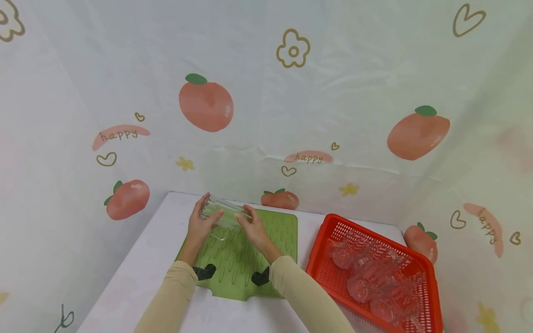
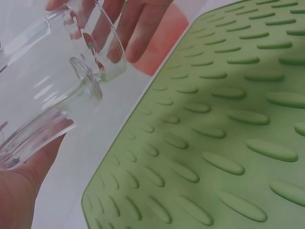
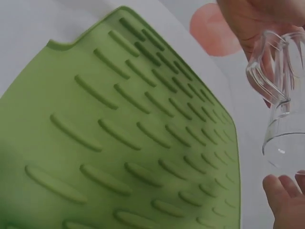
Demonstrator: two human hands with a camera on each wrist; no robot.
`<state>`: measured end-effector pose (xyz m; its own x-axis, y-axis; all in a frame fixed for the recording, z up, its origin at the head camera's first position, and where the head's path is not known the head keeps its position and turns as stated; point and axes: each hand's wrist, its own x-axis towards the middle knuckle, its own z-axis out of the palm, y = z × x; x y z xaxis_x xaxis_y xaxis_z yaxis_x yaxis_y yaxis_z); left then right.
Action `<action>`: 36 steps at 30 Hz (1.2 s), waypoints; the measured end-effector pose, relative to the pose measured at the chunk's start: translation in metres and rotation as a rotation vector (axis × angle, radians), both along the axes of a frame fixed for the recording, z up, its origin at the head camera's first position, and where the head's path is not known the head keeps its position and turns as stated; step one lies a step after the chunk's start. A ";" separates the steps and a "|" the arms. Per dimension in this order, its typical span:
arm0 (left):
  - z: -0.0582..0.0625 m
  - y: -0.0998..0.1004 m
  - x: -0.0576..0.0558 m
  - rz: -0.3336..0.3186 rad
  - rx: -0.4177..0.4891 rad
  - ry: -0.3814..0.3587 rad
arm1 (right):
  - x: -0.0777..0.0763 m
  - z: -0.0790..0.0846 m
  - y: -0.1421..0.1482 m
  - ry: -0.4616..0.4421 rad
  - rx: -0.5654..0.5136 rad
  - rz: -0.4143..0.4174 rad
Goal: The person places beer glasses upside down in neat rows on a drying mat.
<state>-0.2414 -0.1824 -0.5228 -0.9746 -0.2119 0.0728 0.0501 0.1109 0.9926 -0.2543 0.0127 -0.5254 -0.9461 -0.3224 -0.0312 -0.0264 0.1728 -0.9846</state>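
A clear glass mug (image 1: 226, 208) is held tilted on its side above the far part of the green ridged mat (image 1: 233, 273). My left hand (image 1: 200, 224) grips its left end, with the thumb on the near side. At the right end, my right hand (image 1: 255, 229) holds the mug between thumb and fingers. The mug's handle (image 2: 114, 50) hangs towards me in the head view. In the right wrist view the glass (image 3: 286, 114) is partly cut off by the frame edge, with fingertips right below its lower end.
A red perforated basket (image 1: 329, 231) stands right of the mat, holding several clear glass pieces (image 1: 370, 273) heaped together. Behind the white table (image 1: 137, 273) hangs a printed curtain (image 1: 250, 152). Black wrist camera mounts (image 1: 261, 277) sit under the forearms.
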 end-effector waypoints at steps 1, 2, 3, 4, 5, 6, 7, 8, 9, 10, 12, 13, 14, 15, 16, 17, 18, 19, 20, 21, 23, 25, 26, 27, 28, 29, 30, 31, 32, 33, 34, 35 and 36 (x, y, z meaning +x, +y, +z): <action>0.000 0.000 0.000 -0.005 -0.003 0.002 | 0.001 0.001 0.001 0.013 0.020 -0.001; 0.000 -0.001 -0.001 -0.005 -0.004 0.004 | 0.001 0.002 0.001 0.026 0.038 -0.002; 0.001 -0.001 0.000 -0.006 -0.011 0.003 | 0.002 0.003 0.002 0.038 0.048 -0.001; 0.001 -0.002 0.000 -0.004 -0.011 0.001 | 0.003 0.004 0.003 0.047 0.059 0.000; 0.001 -0.003 0.000 -0.003 -0.011 -0.001 | 0.003 0.004 0.004 0.054 0.072 0.001; 0.001 -0.003 0.000 -0.003 -0.011 -0.004 | 0.003 0.004 0.006 0.067 0.085 0.002; 0.002 -0.004 0.001 -0.004 -0.014 -0.007 | 0.004 0.004 0.007 0.075 0.097 0.001; 0.003 -0.004 0.001 -0.005 -0.017 -0.010 | 0.004 0.005 0.009 0.084 0.113 0.001; 0.003 -0.004 0.002 -0.008 -0.025 -0.012 | 0.005 0.005 0.011 0.092 0.127 -0.001; 0.003 -0.005 0.002 -0.010 -0.039 -0.011 | 0.005 0.005 0.014 0.101 0.146 -0.002; 0.005 -0.005 0.003 -0.018 -0.084 -0.001 | 0.006 0.007 0.019 0.122 0.173 -0.001; 0.006 -0.006 0.004 -0.022 -0.107 0.008 | 0.006 0.007 0.022 0.131 0.182 0.002; 0.006 -0.005 0.005 -0.025 -0.124 0.016 | 0.006 0.008 0.024 0.140 0.195 0.003; 0.007 -0.005 0.005 -0.030 -0.140 0.026 | 0.006 0.009 0.027 0.146 0.203 0.006; 0.007 -0.005 0.005 -0.032 -0.156 0.036 | 0.006 0.010 0.030 0.153 0.215 0.006; 0.007 -0.005 0.006 -0.037 -0.164 0.043 | 0.006 0.010 0.032 0.164 0.227 0.007; 0.007 -0.005 0.005 -0.039 -0.178 0.050 | 0.006 0.011 0.034 0.174 0.243 0.007; 0.007 -0.005 0.006 -0.042 -0.185 0.058 | 0.007 0.012 0.035 0.180 0.261 0.006; 0.006 -0.005 0.005 -0.041 -0.194 0.063 | 0.007 0.013 0.037 0.188 0.281 0.004; 0.005 -0.005 0.005 -0.038 -0.211 0.068 | 0.008 0.013 0.038 0.201 0.301 0.005; 0.004 -0.005 0.004 -0.033 -0.237 0.078 | 0.009 0.015 0.040 0.220 0.342 0.006; 0.003 -0.006 0.003 -0.027 -0.260 0.085 | 0.011 0.017 0.041 0.236 0.381 0.009; 0.003 -0.006 0.003 -0.022 -0.274 0.087 | 0.011 0.017 0.041 0.246 0.400 0.009; 0.003 -0.006 0.003 -0.019 -0.286 0.088 | 0.011 0.018 0.041 0.251 0.414 0.013; 0.004 -0.006 0.003 -0.017 -0.295 0.088 | 0.012 0.019 0.042 0.257 0.427 0.015; 0.004 -0.006 0.003 -0.015 -0.306 0.086 | 0.013 0.020 0.042 0.265 0.440 0.019; 0.004 -0.006 0.003 -0.012 -0.315 0.083 | 0.013 0.022 0.042 0.277 0.455 0.023; 0.004 -0.006 0.003 -0.010 -0.323 0.083 | 0.014 0.023 0.042 0.285 0.465 0.027; 0.004 -0.006 0.003 -0.008 -0.330 0.080 | 0.015 0.024 0.042 0.293 0.476 0.031; 0.003 -0.007 0.002 -0.007 -0.337 0.079 | 0.016 0.025 0.043 0.302 0.487 0.035; 0.002 -0.007 0.002 -0.006 -0.344 0.079 | 0.017 0.027 0.043 0.312 0.500 0.037; 0.001 -0.007 0.002 -0.005 -0.351 0.082 | 0.018 0.028 0.043 0.320 0.514 0.037; 0.000 -0.007 0.001 -0.003 -0.357 0.089 | 0.019 0.028 0.044 0.331 0.532 0.035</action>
